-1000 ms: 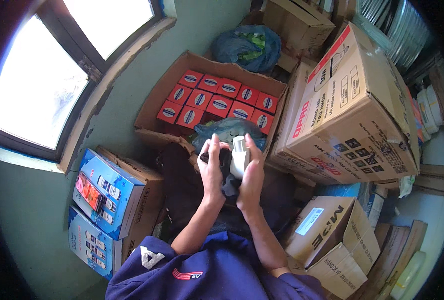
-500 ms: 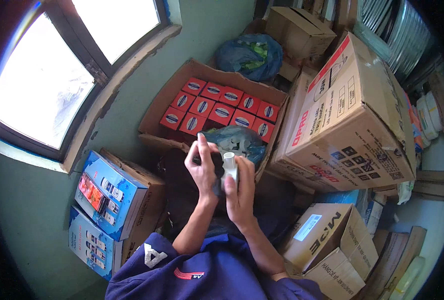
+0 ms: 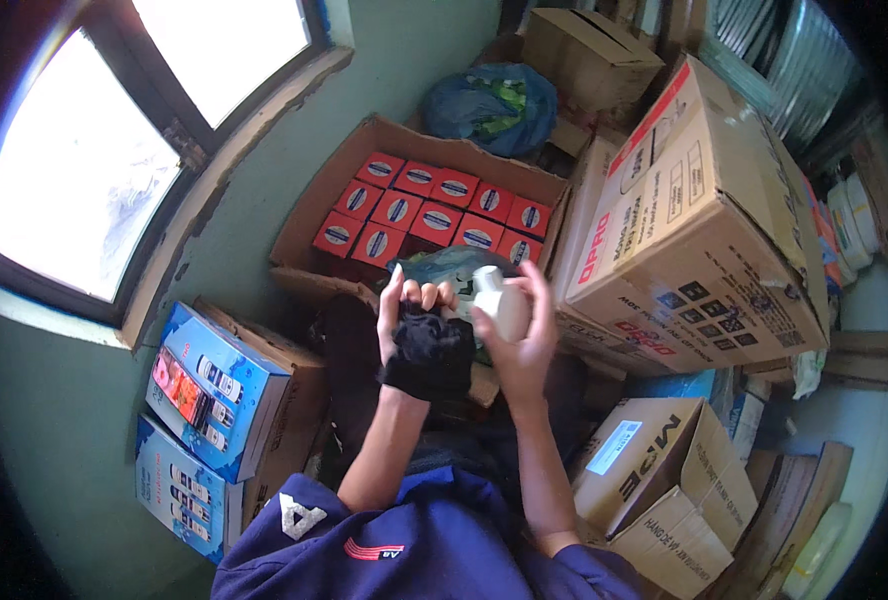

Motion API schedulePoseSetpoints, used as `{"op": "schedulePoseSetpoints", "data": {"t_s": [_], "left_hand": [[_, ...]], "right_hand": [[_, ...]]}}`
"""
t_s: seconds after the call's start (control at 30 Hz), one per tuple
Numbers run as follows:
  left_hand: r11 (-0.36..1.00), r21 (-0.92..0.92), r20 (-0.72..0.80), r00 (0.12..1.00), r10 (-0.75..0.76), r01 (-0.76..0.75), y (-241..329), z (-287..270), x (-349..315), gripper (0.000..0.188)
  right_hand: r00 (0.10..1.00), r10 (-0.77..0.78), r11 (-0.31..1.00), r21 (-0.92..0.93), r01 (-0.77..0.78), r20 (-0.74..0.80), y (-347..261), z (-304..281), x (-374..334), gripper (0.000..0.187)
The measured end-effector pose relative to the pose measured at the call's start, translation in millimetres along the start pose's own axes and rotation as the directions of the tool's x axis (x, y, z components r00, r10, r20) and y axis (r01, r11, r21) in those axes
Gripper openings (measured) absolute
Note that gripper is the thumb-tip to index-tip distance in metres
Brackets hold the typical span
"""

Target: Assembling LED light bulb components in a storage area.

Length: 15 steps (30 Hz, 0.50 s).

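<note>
In the centre of the frame I have the white piece in my right hand, fingers bent around its sides. My left hand has its fingers curled over a black cloth. Just beyond, a blue plastic bag blocks the near side of the open carton with red boxes. A large carton crowds the right; blue boxes stand lower left.

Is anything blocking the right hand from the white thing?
Nothing visible. The right hand holds the white thing between thumb and fingers. The black cloth is off to the left, in the left hand.
</note>
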<state>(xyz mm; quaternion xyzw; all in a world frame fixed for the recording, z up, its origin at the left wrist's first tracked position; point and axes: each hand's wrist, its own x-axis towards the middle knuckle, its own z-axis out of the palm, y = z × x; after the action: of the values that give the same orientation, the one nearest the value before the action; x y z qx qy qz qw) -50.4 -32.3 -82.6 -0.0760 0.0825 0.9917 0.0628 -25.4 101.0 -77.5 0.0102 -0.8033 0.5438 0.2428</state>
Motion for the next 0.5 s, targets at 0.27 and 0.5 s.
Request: {"op": "schedulePoseSetpoints", "data": {"t_s": [0.27, 0.5], "left_hand": [[0.982, -0.168, 0.245, 0.968, -0.043, 0.086, -15, -10, -9, 0.036], [0.962, 0.269, -0.058, 0.998, -0.036, 0.051, -10, -32, -3, 0.047]], "right_hand": [[0.940, -0.182, 0.928, -0.268, 0.261, 0.287, -16, 12, 8, 0.081], [0.857, -0.206, 0.928, -0.182, 0.324, 0.472, -14, 15, 11, 0.103]]}}
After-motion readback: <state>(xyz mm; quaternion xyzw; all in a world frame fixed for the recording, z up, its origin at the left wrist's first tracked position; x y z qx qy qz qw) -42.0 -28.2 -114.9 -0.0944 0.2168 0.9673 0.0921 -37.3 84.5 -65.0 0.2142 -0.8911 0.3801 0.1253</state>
